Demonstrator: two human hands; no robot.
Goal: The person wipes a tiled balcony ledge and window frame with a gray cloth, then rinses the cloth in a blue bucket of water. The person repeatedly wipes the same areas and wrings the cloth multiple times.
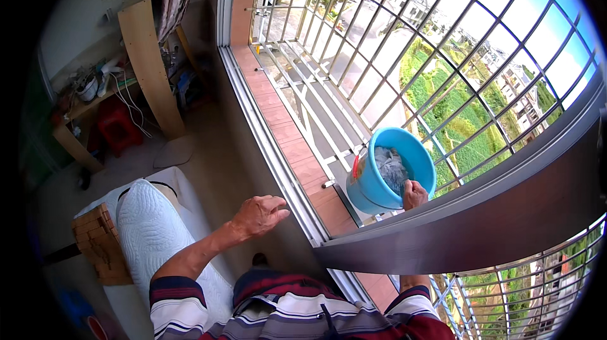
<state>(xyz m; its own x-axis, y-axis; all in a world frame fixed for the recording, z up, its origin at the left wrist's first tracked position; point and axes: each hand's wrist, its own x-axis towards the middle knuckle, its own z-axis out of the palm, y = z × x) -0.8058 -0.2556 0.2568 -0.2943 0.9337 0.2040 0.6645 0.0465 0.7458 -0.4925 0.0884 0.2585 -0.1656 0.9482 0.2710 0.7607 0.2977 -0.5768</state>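
Note:
A blue plastic bucket (pixel 363 193) stands tilted in view on the metal bars outside the window, with wet-looking grey cloth (pixel 390 167) inside it. My right hand (pixel 415 195) reaches out past the window frame and grips the bucket's near rim; part of that forearm is hidden behind the frame. Over the floor on the room side of the sill, my left hand (pixel 266 215) hangs in the air with its fingers curled. Nothing shows clearly in it, and whether its fingers are closed is hard to tell.
A metal window grille (pixel 419 34) encloses the ledge beyond the tiled sill (pixel 284 126) and sliding track. The dark window frame (pixel 455 226) crosses between my arms. At left are a quilted, light-coloured cover (pixel 154 235), a wooden desk (pixel 151 69) and a red stool (pixel 118 126).

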